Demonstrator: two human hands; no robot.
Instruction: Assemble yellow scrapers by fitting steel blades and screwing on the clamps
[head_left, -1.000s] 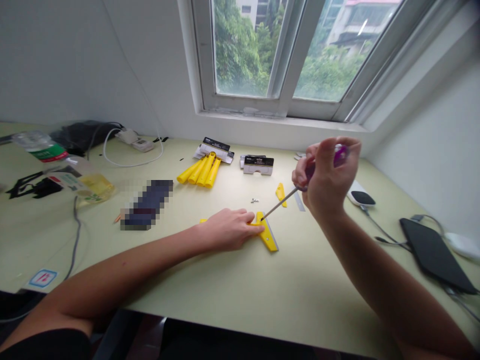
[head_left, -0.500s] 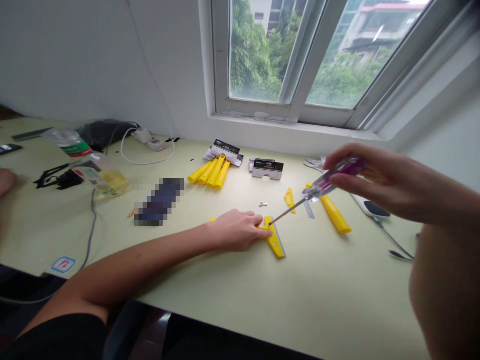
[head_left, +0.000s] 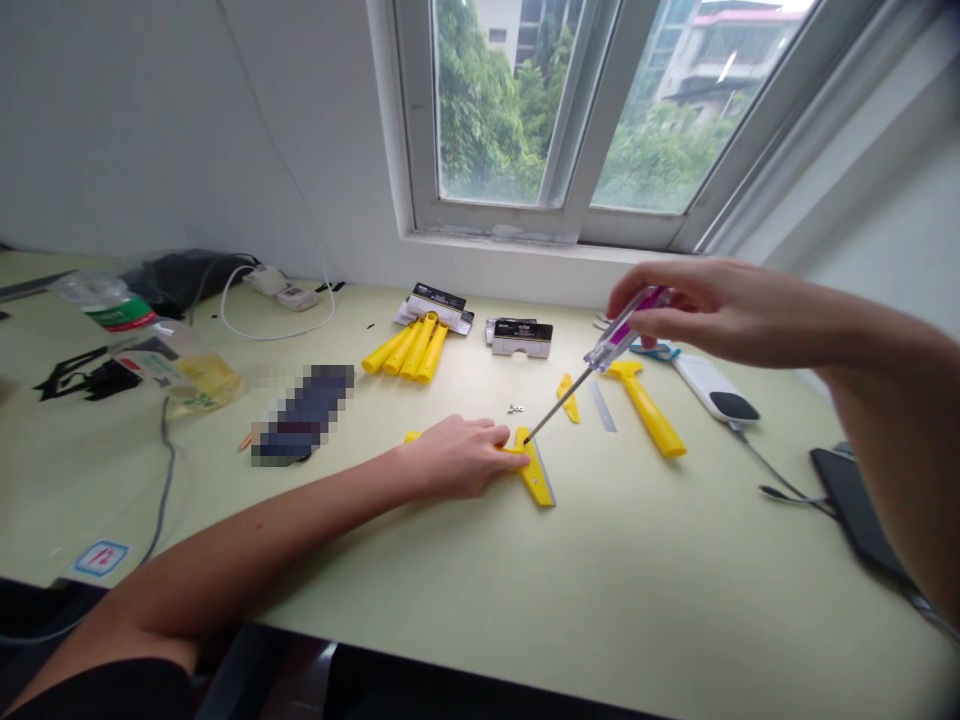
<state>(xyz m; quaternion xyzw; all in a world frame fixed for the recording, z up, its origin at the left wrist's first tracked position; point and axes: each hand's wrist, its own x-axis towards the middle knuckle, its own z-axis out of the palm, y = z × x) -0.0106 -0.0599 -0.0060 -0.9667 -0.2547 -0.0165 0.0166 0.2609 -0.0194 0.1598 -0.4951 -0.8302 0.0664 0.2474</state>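
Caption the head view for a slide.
Left hand holds a yellow scraper on the table; right hand angles a screwdriver down to it, small metal parts nearby.

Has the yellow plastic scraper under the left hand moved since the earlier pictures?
No, not visibly: the yellow plastic scraper keeps its place relative to the small silver metal pieces lying nearby.

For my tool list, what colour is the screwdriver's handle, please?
The screwdriver handle is clear and purple, in the head view.

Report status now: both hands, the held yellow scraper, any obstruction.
Left hand holding yellow scraper. Right hand gripping screwdriver, tip at scraper's head. Small metal pieces nearby, nothing seen blocking screwdriver.
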